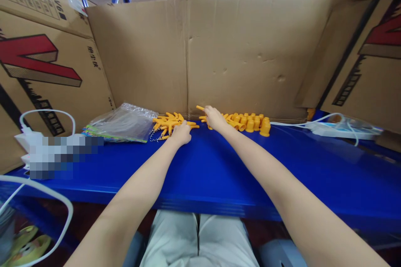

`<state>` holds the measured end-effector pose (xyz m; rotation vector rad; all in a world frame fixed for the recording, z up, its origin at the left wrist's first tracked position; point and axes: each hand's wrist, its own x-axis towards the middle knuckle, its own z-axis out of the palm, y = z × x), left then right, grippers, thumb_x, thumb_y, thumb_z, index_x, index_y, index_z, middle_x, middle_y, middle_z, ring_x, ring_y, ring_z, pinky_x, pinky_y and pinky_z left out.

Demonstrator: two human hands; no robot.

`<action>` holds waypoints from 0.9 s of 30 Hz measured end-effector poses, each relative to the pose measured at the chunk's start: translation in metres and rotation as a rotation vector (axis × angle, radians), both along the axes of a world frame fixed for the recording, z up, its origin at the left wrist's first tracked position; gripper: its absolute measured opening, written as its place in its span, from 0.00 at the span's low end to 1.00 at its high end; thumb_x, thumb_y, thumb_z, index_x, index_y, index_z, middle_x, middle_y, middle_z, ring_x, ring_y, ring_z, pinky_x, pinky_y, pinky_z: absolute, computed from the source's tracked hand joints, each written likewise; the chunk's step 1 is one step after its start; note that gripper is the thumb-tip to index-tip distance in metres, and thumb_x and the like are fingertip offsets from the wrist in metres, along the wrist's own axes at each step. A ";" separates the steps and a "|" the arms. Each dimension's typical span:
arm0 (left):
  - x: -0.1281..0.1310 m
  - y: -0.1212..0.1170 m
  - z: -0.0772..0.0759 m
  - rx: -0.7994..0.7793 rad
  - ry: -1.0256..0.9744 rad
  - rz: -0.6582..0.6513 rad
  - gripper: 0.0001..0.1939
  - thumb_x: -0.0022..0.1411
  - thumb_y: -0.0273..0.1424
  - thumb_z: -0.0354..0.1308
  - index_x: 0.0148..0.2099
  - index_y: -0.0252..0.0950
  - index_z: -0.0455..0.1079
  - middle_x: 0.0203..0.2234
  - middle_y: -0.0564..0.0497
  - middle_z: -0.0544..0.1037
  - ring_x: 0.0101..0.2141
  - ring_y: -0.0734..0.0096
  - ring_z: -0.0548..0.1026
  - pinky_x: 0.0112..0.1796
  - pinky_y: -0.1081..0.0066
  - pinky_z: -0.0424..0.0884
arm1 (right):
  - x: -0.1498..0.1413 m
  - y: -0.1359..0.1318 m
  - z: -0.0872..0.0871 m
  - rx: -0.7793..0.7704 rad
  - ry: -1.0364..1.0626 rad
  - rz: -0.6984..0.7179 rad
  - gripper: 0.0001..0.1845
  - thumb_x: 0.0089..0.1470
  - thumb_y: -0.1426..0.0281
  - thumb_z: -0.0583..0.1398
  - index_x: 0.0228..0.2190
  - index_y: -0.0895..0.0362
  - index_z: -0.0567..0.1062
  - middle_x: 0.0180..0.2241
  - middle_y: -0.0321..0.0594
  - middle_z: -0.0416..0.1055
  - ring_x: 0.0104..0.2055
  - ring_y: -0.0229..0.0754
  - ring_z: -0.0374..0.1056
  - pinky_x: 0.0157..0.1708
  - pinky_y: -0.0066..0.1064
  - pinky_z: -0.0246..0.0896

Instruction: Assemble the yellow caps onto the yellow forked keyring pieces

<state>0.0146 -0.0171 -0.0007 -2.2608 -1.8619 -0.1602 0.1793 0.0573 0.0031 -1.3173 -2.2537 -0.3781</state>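
At the back of the blue shelf, my left hand (pixel 182 133) is closed at the right side of a pile of orange branching plastic pieces (pixel 167 122). One orange plastic piece (pixel 194 125) sticks out past its fingers. Thin metal chains (pixel 154 136) trail from the pile's front left. My right hand (pixel 215 117) pinches a thin orange plastic stick (pixel 200 108) that points up and left; the rest of it is hidden by the fingers. Just right of that hand lie more orange pieces, with several orange cup-shaped parts (pixel 265 127) standing in rows.
Clear plastic bags (pixel 125 123) lie left of the pile. Cardboard walls (pixel 244 54) close off the back and sides. A white power strip (pixel 344 130) with cables rests at the right, and white plugs (pixel 29 139) at the left. The blue shelf's front edge (pixel 200 206) is above my lap.
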 end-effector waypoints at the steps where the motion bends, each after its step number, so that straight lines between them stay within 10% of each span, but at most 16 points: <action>1: 0.001 -0.002 0.001 0.000 0.000 0.004 0.20 0.59 0.24 0.49 0.51 0.34 0.74 0.52 0.40 0.70 0.47 0.54 0.74 0.50 0.60 0.68 | -0.001 -0.002 -0.004 -0.035 -0.052 -0.025 0.22 0.57 0.80 0.49 0.51 0.61 0.70 0.54 0.53 0.65 0.53 0.50 0.65 0.52 0.42 0.59; 9: 0.000 -0.001 -0.001 0.006 -0.069 0.043 0.18 0.59 0.27 0.51 0.51 0.36 0.73 0.53 0.42 0.69 0.48 0.55 0.75 0.50 0.63 0.69 | 0.001 -0.005 -0.024 -0.264 -0.089 0.048 0.26 0.59 0.75 0.53 0.59 0.61 0.63 0.59 0.52 0.64 0.59 0.48 0.63 0.57 0.38 0.57; 27: 0.001 0.008 -0.004 -0.023 -0.077 0.056 0.19 0.58 0.24 0.51 0.50 0.36 0.74 0.47 0.43 0.78 0.48 0.60 0.75 0.50 0.68 0.69 | -0.009 -0.006 -0.021 -0.237 -0.228 -0.027 0.21 0.64 0.68 0.51 0.56 0.56 0.69 0.54 0.52 0.69 0.59 0.52 0.62 0.59 0.48 0.51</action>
